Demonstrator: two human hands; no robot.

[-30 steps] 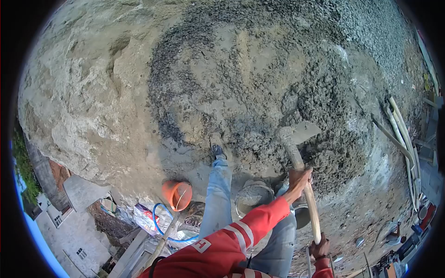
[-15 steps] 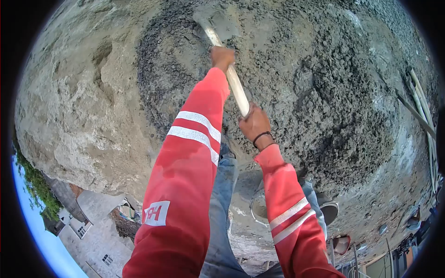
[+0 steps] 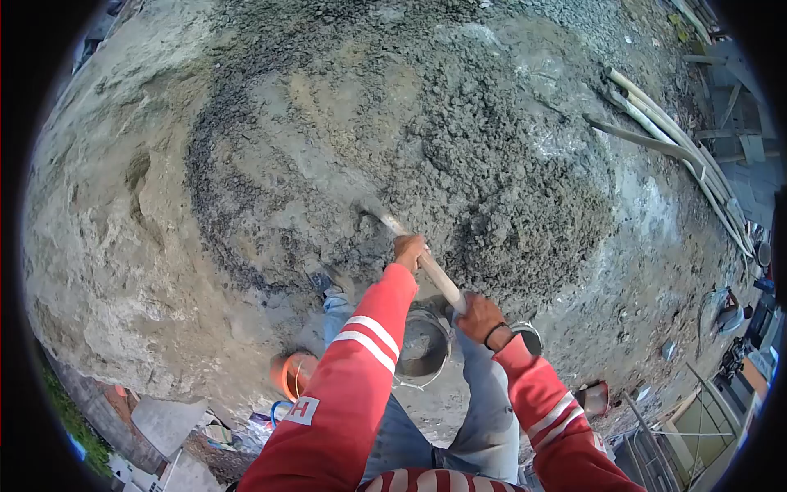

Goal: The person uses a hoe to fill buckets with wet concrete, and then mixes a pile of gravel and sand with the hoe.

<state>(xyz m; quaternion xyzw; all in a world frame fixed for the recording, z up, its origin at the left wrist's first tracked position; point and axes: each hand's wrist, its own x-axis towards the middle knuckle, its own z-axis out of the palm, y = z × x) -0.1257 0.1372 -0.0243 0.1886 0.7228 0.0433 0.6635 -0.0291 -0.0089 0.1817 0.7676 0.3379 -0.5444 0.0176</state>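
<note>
A pale wooden handle [image 3: 441, 281] slants across the middle of the view. My left hand [image 3: 408, 252] is wrapped round it nearer the tool's head, and my right hand [image 3: 480, 318], with a dark band at the wrist, grips its lower end. The tool's head is low in the grey mix and its blade cannot be made out. Dark, lumpy wet mix [image 3: 525, 213] is heaped to the right of the handle. Smoother grey-brown material [image 3: 303, 156] spreads beyond my left hand.
A bucket [image 3: 423, 348] stands between my legs, with another [image 3: 526, 336] beside my right wrist. An orange bucket [image 3: 295, 374] is at the lower left. Long poles [image 3: 672, 131] lie at the right. A pale sandy mound [image 3: 106, 238] fills the left. A person [image 3: 730, 312] is far right.
Both hands and the handle have come back toward my body from the far side of the mix. The tool's head has moved nearer, and the view has shifted.
</note>
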